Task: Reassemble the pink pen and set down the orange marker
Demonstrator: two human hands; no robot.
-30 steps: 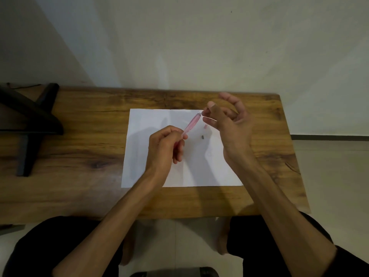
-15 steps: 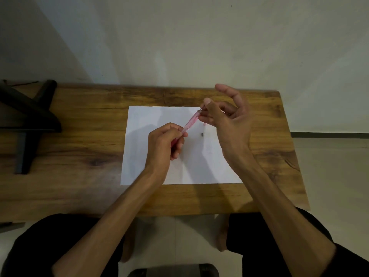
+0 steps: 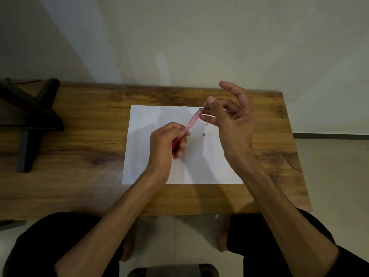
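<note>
Lower barrel of the pink pen concealed inside the left hand. Small dark piece on the paper, centre frame: too small to identify. Black stand cut off at the left edge.

Wooden table, white paper sheet, black stand at left

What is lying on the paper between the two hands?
In the head view, a small dark piece lies on the white paper, between the left hand and right hand.

Bare table left of paper; black stand blocks far left.
</note>
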